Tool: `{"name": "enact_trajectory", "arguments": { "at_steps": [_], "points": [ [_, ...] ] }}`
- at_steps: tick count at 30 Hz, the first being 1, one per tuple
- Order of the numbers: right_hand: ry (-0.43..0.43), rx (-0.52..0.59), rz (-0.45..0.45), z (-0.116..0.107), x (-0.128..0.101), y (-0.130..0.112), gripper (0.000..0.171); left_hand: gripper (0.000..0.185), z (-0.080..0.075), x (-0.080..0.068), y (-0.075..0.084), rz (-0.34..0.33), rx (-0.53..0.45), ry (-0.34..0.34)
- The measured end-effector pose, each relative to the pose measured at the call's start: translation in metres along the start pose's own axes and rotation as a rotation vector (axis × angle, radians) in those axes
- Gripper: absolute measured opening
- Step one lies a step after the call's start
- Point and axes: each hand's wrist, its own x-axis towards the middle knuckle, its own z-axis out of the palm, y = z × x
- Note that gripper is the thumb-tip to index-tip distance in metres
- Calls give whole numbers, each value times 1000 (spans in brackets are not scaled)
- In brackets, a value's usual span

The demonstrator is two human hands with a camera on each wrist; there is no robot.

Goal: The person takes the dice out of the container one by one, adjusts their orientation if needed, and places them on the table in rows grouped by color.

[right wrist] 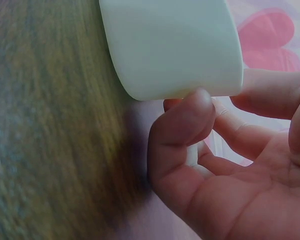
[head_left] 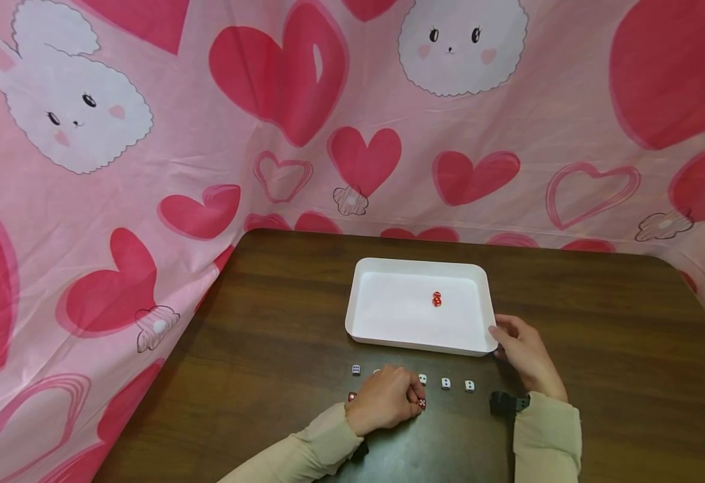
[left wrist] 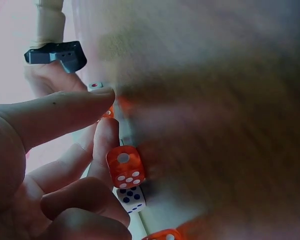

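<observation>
My left hand (head_left: 385, 400) is low over the table, pinching a red die (head_left: 421, 403) between thumb and index finger. That die shows only partly behind the fingertips in the left wrist view. Another red die (head_left: 352, 396) is at the hand's left side; close up, a red die (left wrist: 126, 167) overlaps a white die (left wrist: 131, 199). My right hand (head_left: 527, 352) grips the white tray (head_left: 412, 345) at its front right corner, thumb against the wall (right wrist: 175, 55). Two red dice (head_left: 437, 299) lie together inside the tray.
A row of white dice runs in front of the tray, from one at the left (head_left: 355, 369) to one at the right (head_left: 469, 386); the left hand partly covers it. The dark wooden table (head_left: 280, 302) meets a pink heart-patterned cloth (head_left: 195, 141) at the back and left.
</observation>
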Motion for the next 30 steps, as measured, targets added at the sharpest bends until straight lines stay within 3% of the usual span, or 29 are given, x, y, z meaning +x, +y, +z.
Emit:
{"name": "enact_trajectory", "arguments": {
  "at_steps": [30],
  "points": [
    [-3,1,2,-1,0,-3,56,9,0,1,0,28,59,3]
  ]
}}
